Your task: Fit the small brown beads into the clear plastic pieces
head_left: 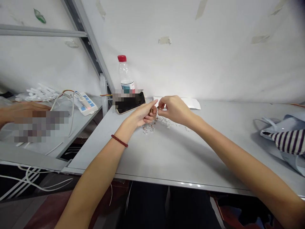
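Note:
My left hand (pixel 145 116) is turned palm up above the grey table (pixel 166 162), its fingers curled around several small brown pieces (pixel 151 111). Close beside it, my right hand (pixel 176 109) pinches a tiny brownish piece (pixel 158 108) between thumb and forefinger; its exact kind is too small to make out. Below both hands lies a scatter of small clear plastic pieces (pixel 168 122). Some clear ring-shaped pieces (pixel 149 128), with brown bits among them, rest under my left hand.
A black-screened phone (pixel 131 103) and a red-capped bottle (pixel 125 73) stand behind my left hand. By the wall lies a white flat object (pixel 193 103). At right is a bag with striped cloth (pixel 289 141). Leftward are a power strip (pixel 86 104) and another person's hand (pixel 26 111).

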